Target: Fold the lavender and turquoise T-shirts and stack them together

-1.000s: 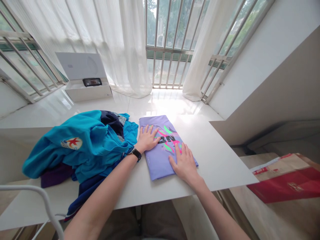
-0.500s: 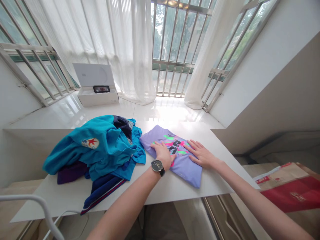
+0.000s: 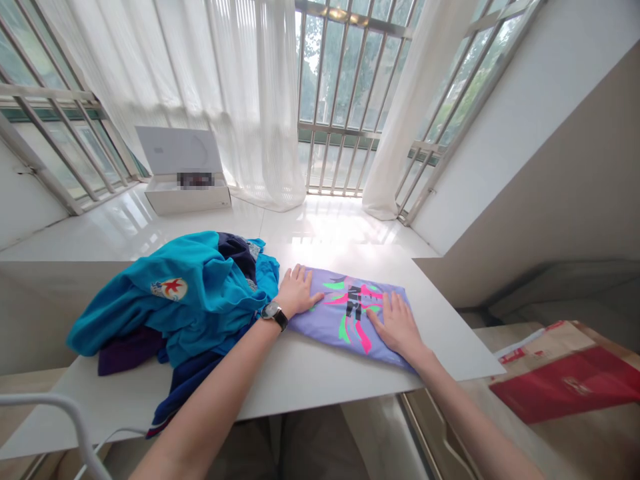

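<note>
White table (image 3: 320, 377), hands (image 3: 296, 291) (image 3: 396, 327) on lilac T-shirt (image 3: 345, 320)

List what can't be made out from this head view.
Head view:
- Print on the lilac T-shirt: partly covered by the right hand.
- Object in the white box: pixelated, unidentifiable.
- Purple garment and navy garment: partly hidden under the teal top.
- Red package: cut off by the right edge, its printing too blurred to read.
</note>
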`<state>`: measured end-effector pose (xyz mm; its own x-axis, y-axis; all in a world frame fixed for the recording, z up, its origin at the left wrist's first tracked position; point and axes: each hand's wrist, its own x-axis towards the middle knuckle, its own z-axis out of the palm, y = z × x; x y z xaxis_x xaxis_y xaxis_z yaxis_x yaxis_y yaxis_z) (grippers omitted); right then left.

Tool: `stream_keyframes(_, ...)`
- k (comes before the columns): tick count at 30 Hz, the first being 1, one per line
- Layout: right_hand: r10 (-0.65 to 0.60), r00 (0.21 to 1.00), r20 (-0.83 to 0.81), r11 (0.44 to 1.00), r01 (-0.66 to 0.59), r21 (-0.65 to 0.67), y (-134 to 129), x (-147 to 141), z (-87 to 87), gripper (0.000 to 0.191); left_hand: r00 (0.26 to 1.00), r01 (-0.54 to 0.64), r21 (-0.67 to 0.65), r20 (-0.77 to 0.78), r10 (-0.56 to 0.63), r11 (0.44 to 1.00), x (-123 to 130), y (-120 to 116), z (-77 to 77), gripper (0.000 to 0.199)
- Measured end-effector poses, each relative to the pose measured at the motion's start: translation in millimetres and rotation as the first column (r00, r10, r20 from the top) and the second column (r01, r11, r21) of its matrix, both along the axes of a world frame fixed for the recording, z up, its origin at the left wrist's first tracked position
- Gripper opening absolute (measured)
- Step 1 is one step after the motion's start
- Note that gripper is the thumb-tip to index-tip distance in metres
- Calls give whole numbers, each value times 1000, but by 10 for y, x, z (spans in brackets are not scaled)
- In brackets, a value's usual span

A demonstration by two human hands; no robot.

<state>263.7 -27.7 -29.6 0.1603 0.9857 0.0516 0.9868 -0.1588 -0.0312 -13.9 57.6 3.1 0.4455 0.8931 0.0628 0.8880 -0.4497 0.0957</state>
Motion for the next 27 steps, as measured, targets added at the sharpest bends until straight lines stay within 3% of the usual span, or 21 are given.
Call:
stream_keyframes(3, -34, 999, 12, 998, 34, -48, 28, 63, -62, 91, 997, -56, -6, 56, 56, 998, -115, 73, -228, 80)
stream_keyframes(6, -21, 999, 31, 997, 23, -78, 129, 142, -48, 92, 990, -110, 8, 86, 109, 994, -93, 81, -322, 84)
stream_keyframes(13, 75, 996, 41, 992, -71, -106, 481, 252, 57, 92, 968, -225, 16, 117, 222, 974, 2, 100, -355, 84)
stream_keyframes(18, 8, 1000, 26, 999, -7, -42, 648, 264, 31, 88, 967, -213, -5, 143, 212, 977, -51, 114, -384, 76)
stream_keyframes(22, -14, 1000, -10, 997, 13, -82, 722, 326, 7, 88, 966, -209, 11, 157, 205, 978, -74, 109, -401, 73)
stream_keyframes(27, -81, 997, -5, 992, 80, -93, 883, 373, 95, 84, 948, -264, 16, 186, 257, 964, -127, 147, -390, 69)
